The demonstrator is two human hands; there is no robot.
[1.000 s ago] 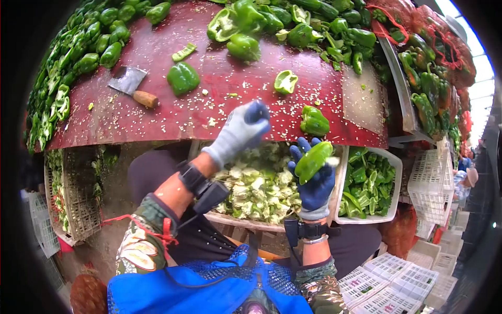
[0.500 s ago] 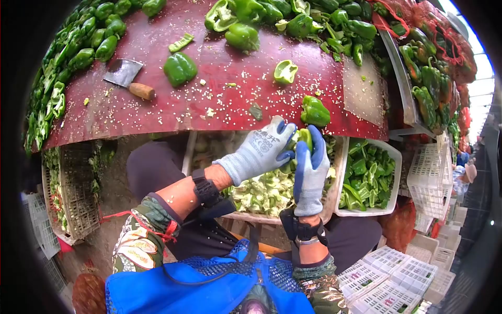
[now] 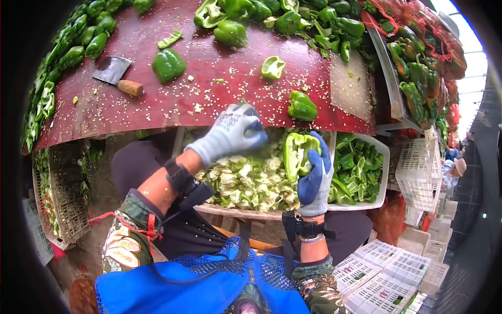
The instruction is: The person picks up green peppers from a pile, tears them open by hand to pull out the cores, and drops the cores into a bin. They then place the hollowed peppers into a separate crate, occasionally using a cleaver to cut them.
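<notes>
My right hand [image 3: 316, 180], in a blue-and-grey glove, grips a green bell pepper [image 3: 296, 157] cut open, its pale hollow inside facing left. My left hand [image 3: 232, 133], gloved the same way, hovers over the left part of a crate [image 3: 251, 210] heaped with pale pepper cores [image 3: 251, 183]. Its fingers are curled and slightly blurred; what they hold, if anything, is hidden. A whole green pepper [image 3: 302, 106] rests on the red table edge just beyond my right hand.
A cleaver [image 3: 116, 76] with a wooden handle lies on the seed-strewn red table [image 3: 157, 107]. Right of my right hand stands a white crate [image 3: 386, 167] of cut green peppers [image 3: 358, 170]. Piles of peppers [image 3: 319, 23] line the table's far side. Stacked white crates [image 3: 418, 167] stand further right.
My hands have moved apart: the left went left and away from the pepper. The pepper in my right hand has turned, now showing its open inside. The whole view has shifted slightly.
</notes>
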